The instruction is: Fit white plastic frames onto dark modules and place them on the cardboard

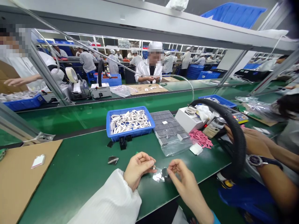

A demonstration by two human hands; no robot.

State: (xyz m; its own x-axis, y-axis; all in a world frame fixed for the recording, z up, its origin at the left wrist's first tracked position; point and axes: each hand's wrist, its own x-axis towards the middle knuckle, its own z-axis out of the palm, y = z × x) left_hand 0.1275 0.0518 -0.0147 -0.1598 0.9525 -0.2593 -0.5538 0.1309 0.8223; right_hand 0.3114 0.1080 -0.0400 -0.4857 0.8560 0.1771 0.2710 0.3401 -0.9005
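Note:
My left hand [137,170] and my right hand [184,182] are close together above the green belt [79,174], fingers pinched. Between them is a small shiny transparent film piece [159,175] with a dark round part [165,173] at its edge. Both hands seem to pinch this piece, though my fingers partly hide it. A dark film piece [113,160] and small black parts [122,143] lie beyond my left hand. A blue bin of white parts [130,109] stands further forward.
A tray stack of dark parts [168,129] in a plastic bag, pink strips [201,139] and a white box [188,119] lie to the right. A co-worker's hands [247,137] and a black corrugated hose [239,144] are at far right. A cardboard sheet [21,183] lies left.

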